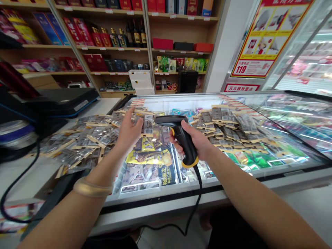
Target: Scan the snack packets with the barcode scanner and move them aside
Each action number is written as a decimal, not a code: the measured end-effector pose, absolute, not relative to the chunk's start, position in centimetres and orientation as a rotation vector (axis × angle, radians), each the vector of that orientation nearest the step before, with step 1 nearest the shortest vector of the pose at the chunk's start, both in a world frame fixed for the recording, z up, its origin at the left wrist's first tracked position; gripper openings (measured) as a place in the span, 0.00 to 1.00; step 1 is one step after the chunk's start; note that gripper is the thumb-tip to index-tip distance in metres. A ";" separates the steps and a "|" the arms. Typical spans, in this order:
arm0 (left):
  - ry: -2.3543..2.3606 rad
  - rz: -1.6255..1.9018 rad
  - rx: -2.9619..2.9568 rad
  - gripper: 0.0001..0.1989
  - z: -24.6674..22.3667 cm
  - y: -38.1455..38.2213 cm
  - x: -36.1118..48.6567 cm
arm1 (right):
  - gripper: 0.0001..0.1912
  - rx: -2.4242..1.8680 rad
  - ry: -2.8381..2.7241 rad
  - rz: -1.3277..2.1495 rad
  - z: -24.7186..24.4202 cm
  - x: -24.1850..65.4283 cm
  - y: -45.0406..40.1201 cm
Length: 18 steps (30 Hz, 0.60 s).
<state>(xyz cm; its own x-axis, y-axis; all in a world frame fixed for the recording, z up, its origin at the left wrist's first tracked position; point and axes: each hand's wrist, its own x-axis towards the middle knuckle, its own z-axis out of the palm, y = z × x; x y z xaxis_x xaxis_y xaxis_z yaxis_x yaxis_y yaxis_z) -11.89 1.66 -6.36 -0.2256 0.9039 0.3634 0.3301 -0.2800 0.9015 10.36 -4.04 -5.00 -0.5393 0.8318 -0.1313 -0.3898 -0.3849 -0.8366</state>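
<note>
My right hand (193, 141) is wrapped round the grip of a black and yellow barcode scanner (187, 143), its head pointing left. A cable hangs from the handle. To its left, my left hand (131, 129) is open, thumb and forefinger apart, over the glass top of a chest freezer (155, 200). Beside my left thumb is a small flat packet (148, 125) with a printed label, close to the scanner head. Its other fingers are partly hidden. Many similar packets lie in a left pile (95, 133) and a right pile (228, 128).
Frozen food bags (146, 173) show through the freezer glass. A black device (70, 100) stands on the left counter (15, 181). The scanner's cable (199, 193) droops over the freezer's front edge. Behind are wooden shelves (121, 48) of boxes and bottles, and a red-bordered poster (269, 38).
</note>
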 end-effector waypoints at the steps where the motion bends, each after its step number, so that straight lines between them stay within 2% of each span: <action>1: 1.405 1.515 1.535 0.29 -5.7 1.7 -10.7 | 0.27 -0.692 -0.994 1.953 -4.5 11.4 -4.1; 4: 1.248 1.456 1.517 0.33 -3.9 2.0 -6.2 | 0.28 -0.691 -0.981 1.820 -3.0 15.8 -4.7; 9: 1.159 1.380 1.655 0.26 -2.1 3.9 3.6 | 0.27 -0.786 -0.891 1.522 -1.3 25.1 -6.0; 13: 1.146 1.257 1.930 0.27 -1.2 4.8 10.7 | 0.28 -0.855 -0.784 1.343 -1.0 30.8 -6.1; 18: 1.332 0.565 2.524 0.30 -1.6 3.2 14.9 | 0.27 -0.866 -0.648 1.363 -2.3 33.2 -4.9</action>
